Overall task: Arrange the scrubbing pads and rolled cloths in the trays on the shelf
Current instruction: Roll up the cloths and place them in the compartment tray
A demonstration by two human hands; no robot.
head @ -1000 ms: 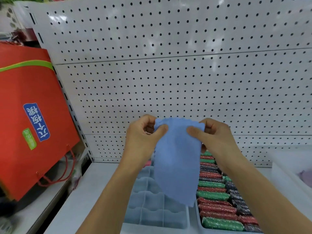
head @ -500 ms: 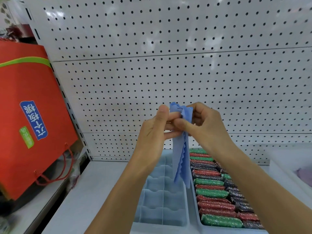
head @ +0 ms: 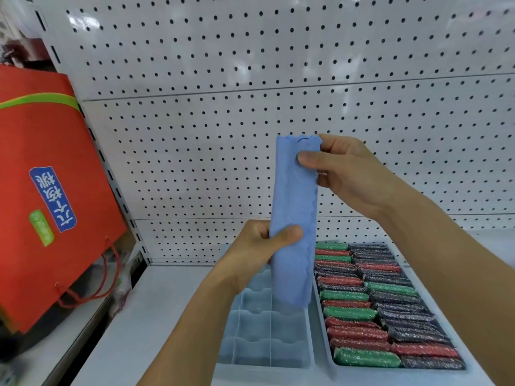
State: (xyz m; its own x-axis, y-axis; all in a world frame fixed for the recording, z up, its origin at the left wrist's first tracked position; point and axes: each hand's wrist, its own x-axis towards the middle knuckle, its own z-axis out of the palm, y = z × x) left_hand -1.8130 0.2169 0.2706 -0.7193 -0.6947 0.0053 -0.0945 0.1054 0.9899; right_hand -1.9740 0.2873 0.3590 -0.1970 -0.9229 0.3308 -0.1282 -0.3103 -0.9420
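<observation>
A blue cloth (head: 294, 207), folded into a long narrow strip, hangs upright in front of the pegboard. My right hand (head: 345, 174) pinches its top corner between thumb and fingers. My left hand (head: 259, 246) grips the strip lower down, thumb across its front. Below the cloth a pale blue tray (head: 264, 338) with divided compartments rests on the shelf; the compartments I can see hold nothing. To its right a second tray (head: 323, 324) is packed with rows of glittery green, red and dark scrubbing pads (head: 370, 310).
A white pegboard wall (head: 278, 79) backs the white shelf (head: 156, 316). An orange paper bag (head: 41, 190) with rope handles stands at the left, beyond the shelf upright. The edge of a white bin (head: 501, 240) shows at far right.
The cloth went from spread open between both hands to folded in half, then into a narrow strip. My left hand slid down from the top edge to the strip's lower part.
</observation>
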